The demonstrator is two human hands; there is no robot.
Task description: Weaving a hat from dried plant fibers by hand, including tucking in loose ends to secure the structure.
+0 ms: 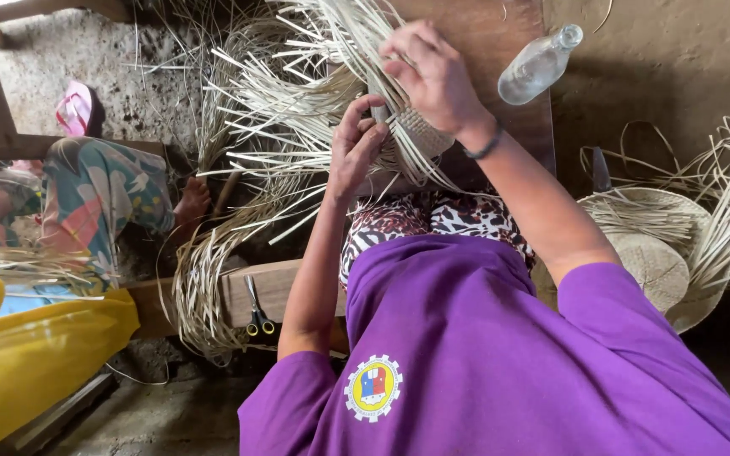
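Straw weaving (331, 93) spreads over my lap and the wooden board (517, 127), a wide fan of pale, flat, stiff strips with a tight woven patch (420, 131) at its heart; I judge I am mid-weave, lacing one strip through the rest; next, I think, comes a firm pull to seat it snug. My right hand (433, 76) is clenched on a bunch of strips above the patch; my left hand (355, 148) pinches strips at its edge. A finished straw hat (652, 253) lies to my right; a clear glass bottle (538, 63) rests on the board; small scissors (257, 317) sit on a plank.
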